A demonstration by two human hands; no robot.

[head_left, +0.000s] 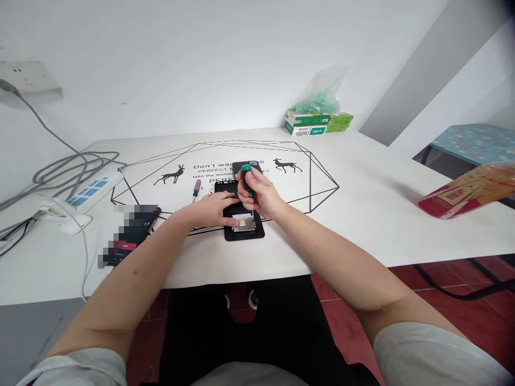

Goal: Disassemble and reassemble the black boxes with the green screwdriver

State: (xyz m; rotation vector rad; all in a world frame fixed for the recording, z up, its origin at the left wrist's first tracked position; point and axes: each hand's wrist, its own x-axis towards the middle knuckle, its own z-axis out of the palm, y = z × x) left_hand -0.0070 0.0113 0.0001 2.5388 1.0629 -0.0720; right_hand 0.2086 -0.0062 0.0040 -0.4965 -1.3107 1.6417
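Note:
An opened black phone lies on the table in front of me, with a silvery plate and a small yellow patch on its near part. My left hand rests on it from the left, thumb and fingers spread apart and touching it. Above the phone's far part, my right hand is closed around the green and black handle of a screwdriver; its tip is hidden. Just behind is another dark phone or back cover, partly covered by my right hand. A black slotted piece sits beside my left fingers.
A small screwdriver lies left of the phone, near tiny dark bits. Further left are a partly blurred phone, a power strip and coiled cables. Green-white boxes stand by the wall; a red-tan package is at right.

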